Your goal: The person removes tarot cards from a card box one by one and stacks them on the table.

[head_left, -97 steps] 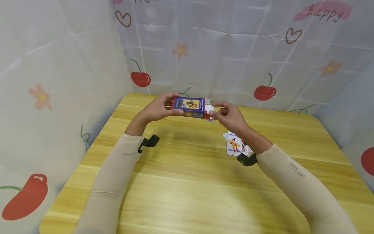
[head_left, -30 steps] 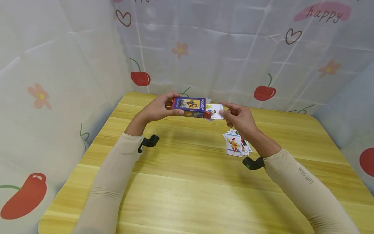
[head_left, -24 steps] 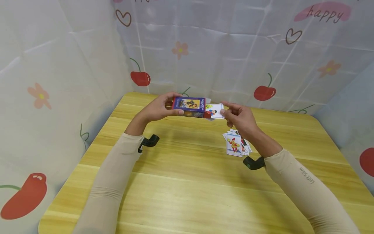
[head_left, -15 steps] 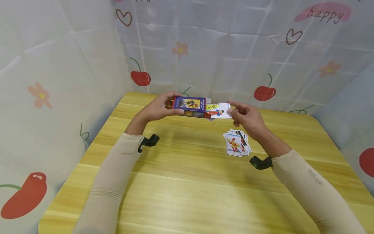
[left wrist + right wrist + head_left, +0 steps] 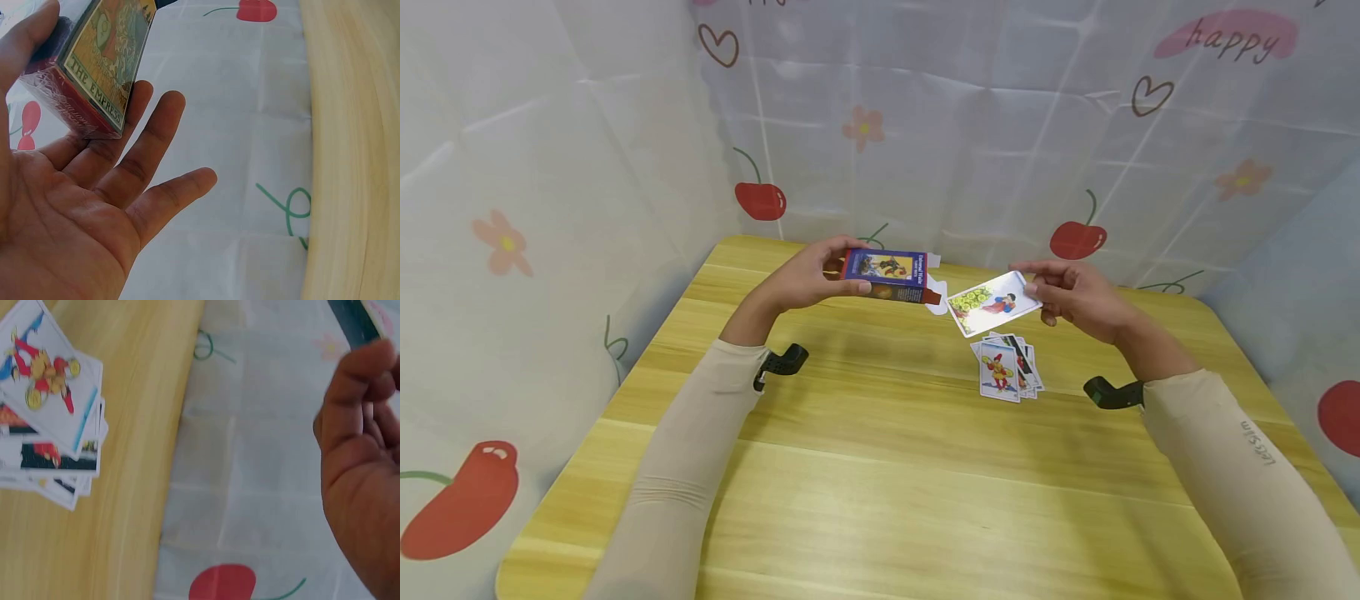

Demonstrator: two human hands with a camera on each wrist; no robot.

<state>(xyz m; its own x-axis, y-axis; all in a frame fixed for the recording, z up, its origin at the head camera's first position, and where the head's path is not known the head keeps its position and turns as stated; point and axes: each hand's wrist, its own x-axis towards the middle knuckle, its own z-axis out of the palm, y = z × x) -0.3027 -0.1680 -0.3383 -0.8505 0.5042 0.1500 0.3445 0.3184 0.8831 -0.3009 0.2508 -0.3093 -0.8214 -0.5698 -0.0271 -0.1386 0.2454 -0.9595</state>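
Note:
My left hand [image 5: 808, 277] grips a blue and red tarot card box [image 5: 886, 268] by its left end, above the table's far side. The box's right end is uncovered, its white flaps [image 5: 936, 296] sticking out. Between thumb and fingers my right hand [image 5: 1078, 298] pinches the right end of a single tarot card [image 5: 994, 303], picture side up, showing a figure and yellow discs. That card is out of the box and tilted, just right of the flaps. Below it, a loose fanned pile of cards [image 5: 1000, 372] lies on the table. The left wrist view shows the box side [image 5: 103, 69] reading "The Empress".
The wooden table [image 5: 850, 492] has its far edge close behind both hands. A white curtain [image 5: 955, 158] printed with cherries and flowers hangs behind it and along the sides. Black wrist camera mounts [image 5: 786, 360] stick out from both sleeves.
My right hand has drawn the card rightward, fully out of the box, and it now slants down toward the pile. My left hand and the box have stayed in place.

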